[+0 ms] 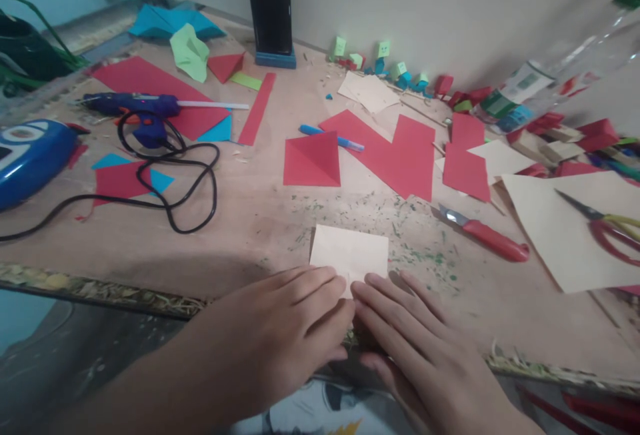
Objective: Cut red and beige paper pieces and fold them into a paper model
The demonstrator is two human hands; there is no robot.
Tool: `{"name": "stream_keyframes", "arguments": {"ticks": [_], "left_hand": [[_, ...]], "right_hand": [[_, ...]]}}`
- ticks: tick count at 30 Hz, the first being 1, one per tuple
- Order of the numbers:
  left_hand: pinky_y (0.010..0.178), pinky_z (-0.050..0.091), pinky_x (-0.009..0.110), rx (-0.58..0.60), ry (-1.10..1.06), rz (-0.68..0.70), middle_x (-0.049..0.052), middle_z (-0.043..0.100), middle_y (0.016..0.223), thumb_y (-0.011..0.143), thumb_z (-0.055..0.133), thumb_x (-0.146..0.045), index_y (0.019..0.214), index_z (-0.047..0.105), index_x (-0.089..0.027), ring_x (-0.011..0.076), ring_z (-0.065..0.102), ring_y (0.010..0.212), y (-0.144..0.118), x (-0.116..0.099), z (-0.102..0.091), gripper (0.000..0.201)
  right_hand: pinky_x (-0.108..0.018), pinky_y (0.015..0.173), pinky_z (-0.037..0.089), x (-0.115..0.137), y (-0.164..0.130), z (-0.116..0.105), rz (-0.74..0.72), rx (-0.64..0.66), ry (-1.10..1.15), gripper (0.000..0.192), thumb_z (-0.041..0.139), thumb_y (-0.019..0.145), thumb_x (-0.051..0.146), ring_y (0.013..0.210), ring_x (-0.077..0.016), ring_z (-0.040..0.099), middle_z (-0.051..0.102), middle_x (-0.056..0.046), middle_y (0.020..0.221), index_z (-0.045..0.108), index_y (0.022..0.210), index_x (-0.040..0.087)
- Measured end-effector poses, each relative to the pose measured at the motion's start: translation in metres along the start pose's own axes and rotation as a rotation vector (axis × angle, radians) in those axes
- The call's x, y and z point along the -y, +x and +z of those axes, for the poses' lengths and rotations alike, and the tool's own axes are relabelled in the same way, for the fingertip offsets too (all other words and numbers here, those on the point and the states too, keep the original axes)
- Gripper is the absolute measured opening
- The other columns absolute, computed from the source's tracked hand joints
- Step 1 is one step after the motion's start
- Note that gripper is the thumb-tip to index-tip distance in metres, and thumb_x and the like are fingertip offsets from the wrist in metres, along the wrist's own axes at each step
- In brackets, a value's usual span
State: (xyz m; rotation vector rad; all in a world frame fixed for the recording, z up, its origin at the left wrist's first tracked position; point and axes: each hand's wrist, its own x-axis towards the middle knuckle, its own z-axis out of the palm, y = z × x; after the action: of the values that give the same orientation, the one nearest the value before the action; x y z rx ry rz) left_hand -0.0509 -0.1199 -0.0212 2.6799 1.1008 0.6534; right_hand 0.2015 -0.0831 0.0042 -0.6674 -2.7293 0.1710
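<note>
A small cream sheet of paper point(353, 248) lies near the table's front edge. My left hand point(285, 328) covers its lower left part, fingers close together and laid over it. From the other side, my right hand point(415, 335) rests stretched fingers on the lower right part. The fingertips of both hands almost meet at the sheet's near edge, which they partly hide. Both thumbs hang lower, by the table edge. Just beyond the sheet sits a creased red paper square point(313, 162), with a blue pen point(333, 138) partly behind it.
A red-handled knife point(495, 238) and scissors point(600, 218) lie to the right, the scissors on a large cream sheet point(565, 255). At left are a glue gun point(145, 105) with a looping black cord point(216, 182) and a blue device point(33, 158). A plastic bottle point(540, 78) leans at the back right.
</note>
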Motion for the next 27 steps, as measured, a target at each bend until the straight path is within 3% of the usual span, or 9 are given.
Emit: {"name": "stream_keyframes", "arguments": {"ticks": [7,16,21,27], "left_hand": [[0.112,0.049,0.040,-0.012,0.001,0.042,0.015,0.070,0.127,0.109,0.051,-0.044,0.130,0.062,-0.007,0.0281,0.061,0.126,0.005,0.000,-0.008,0.044],[0.109,0.054,0.044,0.002,0.001,0.029,0.018,0.070,0.128,0.107,0.054,-0.039,0.126,0.064,-0.007,0.0313,0.063,0.127,0.001,0.000,-0.010,0.039],[0.107,0.057,0.046,0.041,0.019,0.027,0.018,0.069,0.132,0.106,0.057,-0.034,0.129,0.065,-0.007,0.0326,0.063,0.128,-0.001,-0.001,-0.013,0.037],[0.111,0.053,0.049,0.099,0.008,0.050,0.017,0.066,0.136,0.106,0.058,-0.041,0.136,0.061,-0.008,0.0341,0.058,0.133,-0.001,0.000,-0.016,0.045]], "right_hand": [[-0.037,0.133,0.024,0.002,0.000,0.001,0.021,-0.015,0.011,0.028,0.061,0.104,0.025,0.135,-0.0208,0.064,0.074,-0.007,0.138,0.073,0.125,0.011],[-0.038,0.133,0.025,0.006,-0.001,0.002,0.055,-0.006,0.026,0.029,0.061,0.104,0.025,0.138,-0.0209,0.062,0.073,-0.006,0.139,0.071,0.128,0.011],[-0.040,0.132,0.027,0.007,-0.002,0.003,0.085,0.020,0.041,0.030,0.063,0.104,0.025,0.139,-0.0219,0.061,0.072,-0.006,0.141,0.071,0.130,0.013],[-0.039,0.133,0.023,0.008,-0.003,0.003,0.090,0.010,0.052,0.028,0.063,0.104,0.024,0.138,-0.0228,0.061,0.071,-0.004,0.142,0.072,0.128,0.012]]}}
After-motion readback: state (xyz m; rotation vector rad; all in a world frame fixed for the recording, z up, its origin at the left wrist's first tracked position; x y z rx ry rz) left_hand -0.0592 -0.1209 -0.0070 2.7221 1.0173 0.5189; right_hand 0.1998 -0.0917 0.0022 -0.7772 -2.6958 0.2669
